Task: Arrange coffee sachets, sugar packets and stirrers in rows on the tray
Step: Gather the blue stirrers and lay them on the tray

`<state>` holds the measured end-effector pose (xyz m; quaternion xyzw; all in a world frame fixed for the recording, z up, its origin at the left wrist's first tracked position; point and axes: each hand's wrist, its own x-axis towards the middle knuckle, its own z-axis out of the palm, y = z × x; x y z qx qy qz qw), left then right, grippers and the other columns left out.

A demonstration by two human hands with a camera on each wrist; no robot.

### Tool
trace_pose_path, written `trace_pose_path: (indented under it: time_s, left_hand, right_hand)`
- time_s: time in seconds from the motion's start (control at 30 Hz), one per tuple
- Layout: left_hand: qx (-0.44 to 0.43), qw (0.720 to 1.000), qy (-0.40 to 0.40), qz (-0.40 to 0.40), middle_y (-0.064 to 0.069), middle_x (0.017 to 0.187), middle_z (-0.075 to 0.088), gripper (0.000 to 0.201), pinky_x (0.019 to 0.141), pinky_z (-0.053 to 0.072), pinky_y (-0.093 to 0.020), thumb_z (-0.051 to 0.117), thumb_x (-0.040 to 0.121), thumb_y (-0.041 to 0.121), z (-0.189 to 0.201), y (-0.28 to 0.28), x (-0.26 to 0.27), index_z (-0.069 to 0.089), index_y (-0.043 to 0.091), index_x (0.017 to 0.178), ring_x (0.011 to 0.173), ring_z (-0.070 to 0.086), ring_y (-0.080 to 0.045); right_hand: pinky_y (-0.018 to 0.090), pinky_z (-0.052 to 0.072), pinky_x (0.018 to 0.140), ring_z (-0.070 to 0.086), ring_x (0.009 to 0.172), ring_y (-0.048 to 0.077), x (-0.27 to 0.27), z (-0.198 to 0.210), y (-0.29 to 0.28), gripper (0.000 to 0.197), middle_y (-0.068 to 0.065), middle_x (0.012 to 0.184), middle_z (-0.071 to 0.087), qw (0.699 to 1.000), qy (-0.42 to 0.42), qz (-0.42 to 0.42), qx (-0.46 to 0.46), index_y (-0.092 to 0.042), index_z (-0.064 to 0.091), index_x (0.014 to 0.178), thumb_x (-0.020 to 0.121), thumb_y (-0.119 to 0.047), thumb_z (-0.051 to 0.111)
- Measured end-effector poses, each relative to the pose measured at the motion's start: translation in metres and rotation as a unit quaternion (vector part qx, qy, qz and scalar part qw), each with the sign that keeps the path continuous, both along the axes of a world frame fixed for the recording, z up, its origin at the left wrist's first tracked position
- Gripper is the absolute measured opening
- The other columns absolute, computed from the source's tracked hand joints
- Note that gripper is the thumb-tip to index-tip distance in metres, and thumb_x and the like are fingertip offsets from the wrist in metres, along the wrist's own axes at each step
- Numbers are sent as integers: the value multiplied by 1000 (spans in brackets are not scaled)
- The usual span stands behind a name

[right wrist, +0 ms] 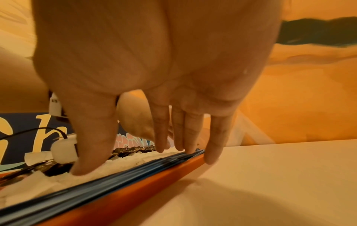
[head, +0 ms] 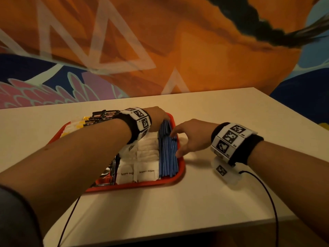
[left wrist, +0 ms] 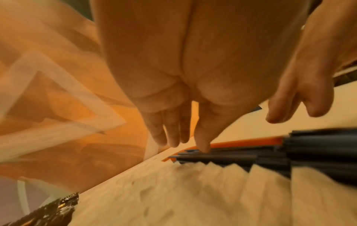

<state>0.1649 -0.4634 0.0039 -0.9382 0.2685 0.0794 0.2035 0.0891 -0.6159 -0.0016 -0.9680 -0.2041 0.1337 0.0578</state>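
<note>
**Q:** As the stirrers [head: 167, 148] lie along the right wall of the tray [head: 142, 184], which way do they run from the fingers?

**A:** Long axis runs from the tray's near edge to its far edge. Left hand [head: 156, 120] sits over the far end of the bundle; in the left wrist view its thumb tip presses down on the stirrer ends and the other fingers are straight, gripping nothing. Right hand [head: 193, 138] comes in from outside the tray's right wall, about mid-length of the bundle. Its fingers [right wrist: 190, 137] are extended, tips touching the top of the stirrers just inside the rim; thumb rests on the sugar packets [head: 147, 157]. Both hands are released, pressing rather than grasping.

**Q:** Nearer hand for the next squaring push?

**A:** Judgement: the right hand, since it is already beside the bundle; the left acts as an end-stop.

**Q:** Counts?

**A:** Stirrers: one packed bundle, too many and too blurred to count. Sugar packets: two columns left of the stirrers, overlapping; two labelled ones readable at the tray's near edge, total not countable. Coffee sachets [head: 105, 114]: dark ones at the tray's far-left part, more foil ones near-left, partly hidden by the left forearm; number not countable. Tray: one, on the counter [head: 231, 111].
</note>
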Motion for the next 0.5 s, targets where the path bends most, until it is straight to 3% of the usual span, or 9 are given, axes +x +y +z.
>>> trace_pose_path:
  time_s: [0.1, 0.27, 0.4, 0.5]
  left_hand:
    - [-6, 1000, 24, -12, -8, 149, 48, 56, 108, 36, -32, 54, 97, 9, -9, 3, -3, 39, 18, 151, 134, 47, -27]
    - [-100, 995, 9, 7, -12, 155, 40, 61, 114, 33, -35, 54, 95, 5, 0, 11, -21, 34, 12, 152, 140, 40, -28]
    - [-64, 997, 50, 18, -12, 142, 52, 47, 103, 39, -32, 56, 97, 13, -10, 12, -39, 45, 11, 142, 128, 51, -28]
    - [-52, 997, 60, 19, -15, 152, 41, 59, 113, 35, -36, 58, 98, 23, -11, 12, -46, 35, 7, 149, 138, 42, -30]
  right_hand:
    - [36, 42, 106, 48, 125, 18, -3, -3, 3, 76, -2, 142, 50, 1000, 16, 4, -22, -29, 46, 142, 77, -55, 75]
    - [34, 42, 105, 48, 127, 18, -10, -2, 6, 76, -3, 144, 49, 1000, -8, -9, 11, -28, 47, 141, 77, -58, 73]
    - [31, 45, 101, 52, 123, 17, -19, -5, 16, 75, -3, 141, 52, 1000, 5, 2, 14, -28, 47, 141, 78, -62, 70]
    - [33, 47, 102, 54, 120, 16, -25, -8, 25, 71, -5, 139, 54, 1000, 20, 15, 0, -31, 48, 140, 80, -59, 70]
